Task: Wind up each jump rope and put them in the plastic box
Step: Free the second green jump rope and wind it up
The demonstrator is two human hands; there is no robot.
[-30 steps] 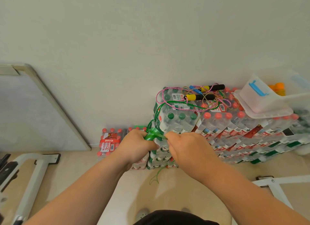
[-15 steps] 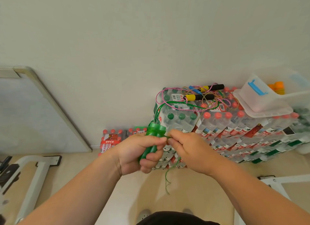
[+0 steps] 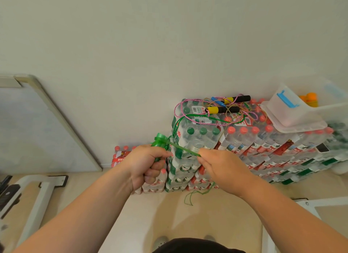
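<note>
- Green cord (image 3: pixel 183 149) looks thin, soft and light. I judge it will spring loose if it goes slack, so pinch it close to the handle.
- Your right hand (image 3: pixel 224 169) pinches the cord with its fingertips and holds it straight, just in front of the bottle stack (image 3: pixel 244 145).
- Your left hand (image 3: pixel 148 164) has its fingers curled round the green handle (image 3: pixel 160 141), whose top stands above the fist. The plastic looks hard and smooth, so a full fist suits it.
- One loose end hangs below your right hand, near the foot of the stack.
- Both forearms reach forward, with the hands near each other.
- The other ropes (image 3: pixel 224 109) lie tangled on top of the stack, and the plastic box (image 3: pixel 329 109) stands at its right end.
</note>
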